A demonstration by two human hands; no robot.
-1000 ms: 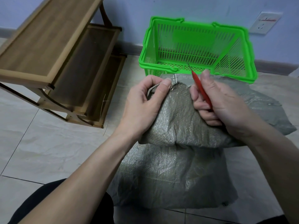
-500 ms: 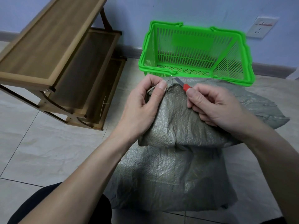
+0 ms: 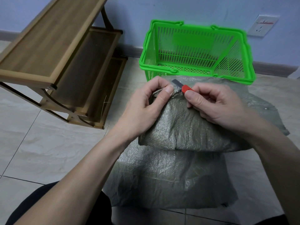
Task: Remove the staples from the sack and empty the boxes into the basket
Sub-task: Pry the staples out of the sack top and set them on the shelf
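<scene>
A person's left hand (image 3: 146, 109) pinches the folded top edge of a grey-green sack (image 3: 178, 151) on the tiled floor while the right hand (image 3: 215, 104) grips a red-handled cutter (image 3: 182, 86) at the fold, just before a green basket (image 3: 196, 51).

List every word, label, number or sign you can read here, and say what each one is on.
No text can be read.
Wall socket: a red mark across its face, too blurred to read.
Green basket: a blank smeared panel on its far wall.
Sack and red knife: no print visible.

One sack (image 3: 186, 127), one basket (image 3: 194, 51), one knife (image 3: 182, 86), one shelf (image 3: 56, 62).
</scene>
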